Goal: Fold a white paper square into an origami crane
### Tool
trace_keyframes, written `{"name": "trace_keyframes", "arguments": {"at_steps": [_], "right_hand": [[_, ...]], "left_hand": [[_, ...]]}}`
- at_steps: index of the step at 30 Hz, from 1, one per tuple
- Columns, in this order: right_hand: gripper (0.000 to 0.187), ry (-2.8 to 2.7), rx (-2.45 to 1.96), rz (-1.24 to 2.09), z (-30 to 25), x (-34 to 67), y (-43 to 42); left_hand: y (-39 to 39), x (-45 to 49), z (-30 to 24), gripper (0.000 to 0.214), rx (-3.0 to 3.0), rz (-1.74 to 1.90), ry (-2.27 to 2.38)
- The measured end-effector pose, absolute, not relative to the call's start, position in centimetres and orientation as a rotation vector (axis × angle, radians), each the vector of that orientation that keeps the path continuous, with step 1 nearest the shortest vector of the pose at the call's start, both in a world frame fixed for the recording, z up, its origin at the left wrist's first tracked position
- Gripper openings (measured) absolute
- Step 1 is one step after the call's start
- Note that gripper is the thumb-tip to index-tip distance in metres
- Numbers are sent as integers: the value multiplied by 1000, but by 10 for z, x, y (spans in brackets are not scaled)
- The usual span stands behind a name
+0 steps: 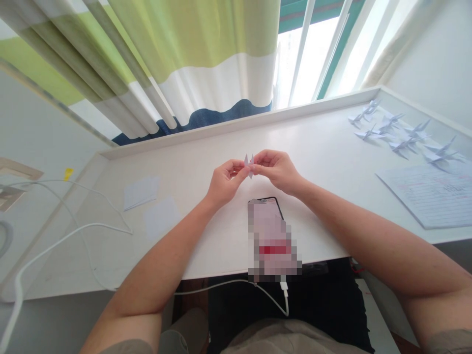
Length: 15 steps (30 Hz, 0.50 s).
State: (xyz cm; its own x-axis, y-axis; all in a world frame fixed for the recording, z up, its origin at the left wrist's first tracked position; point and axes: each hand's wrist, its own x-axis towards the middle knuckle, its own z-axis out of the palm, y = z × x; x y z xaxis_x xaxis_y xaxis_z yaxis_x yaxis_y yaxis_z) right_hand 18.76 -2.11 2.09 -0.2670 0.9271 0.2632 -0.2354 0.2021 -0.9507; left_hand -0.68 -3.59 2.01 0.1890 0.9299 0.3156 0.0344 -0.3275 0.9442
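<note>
Above the middle of the white desk (pixel 206 236), a small folded piece of white paper (pixel 247 161) is pinched between my two hands. Its pointed tips stick up, and fingers cover part of its lower portion. My left hand (pixel 227 183) grips it from the left with thumb and fingers closed. From the right, my right hand (pixel 277 172) pinches it the same way. Just below my hands lies a phone (pixel 271 236), its screen blurred out, with a white charging cable (pixel 284 290) plugged into its near end.
Several folded paper cranes (pixel 403 140) stand at the far right, behind a lined notebook (pixel 431 196). White paper squares (pixel 142 191) lie at the left, near a loose white cable (pixel 92 226). A raised rim (pixel 191 132) runs along the back, below the curtain (pixel 221 44).
</note>
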Motion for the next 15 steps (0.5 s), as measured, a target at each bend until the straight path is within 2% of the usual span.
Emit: {"name": "trace_keyframes", "arguments": {"at_steps": [7, 15], "right_hand": [[40, -1403, -739, 1383, 22, 191, -22], [33, -1365, -729, 1399, 23, 192, -21]], "left_hand": [[-37, -8, 24, 42, 1603, 1254, 942], [-37, -9, 25, 30, 1505, 1268, 929]]}}
